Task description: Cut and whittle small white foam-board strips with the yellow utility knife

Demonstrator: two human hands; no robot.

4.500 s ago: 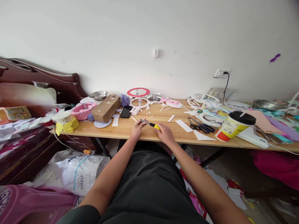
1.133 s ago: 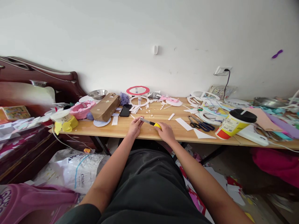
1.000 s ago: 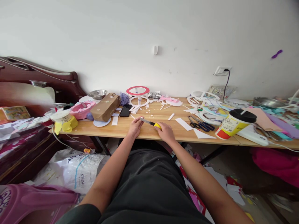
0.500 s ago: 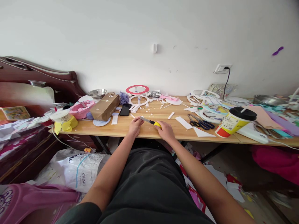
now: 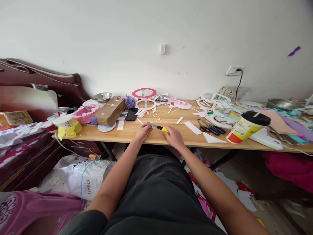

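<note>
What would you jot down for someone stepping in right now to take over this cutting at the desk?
Right hand: grip shut on the yellow knife, blade out, pointing left.
Left hand: resting on the table by the blade tip; whether it pins a scrap is too small to tell.
Nearby: white strip, scissors, cup to the right; phone and bag to the left.
Done: white offcuts lie scattered behind the hands.
Left: cannot tell.

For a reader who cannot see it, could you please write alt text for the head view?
A seated person's right hand holds a yellow knife over a wooden table, its blade pointing toward the left hand, which rests on the table by the tip. Paper scraps, scissors, a phone, a brown bag and a lidded cup lie around.
</note>
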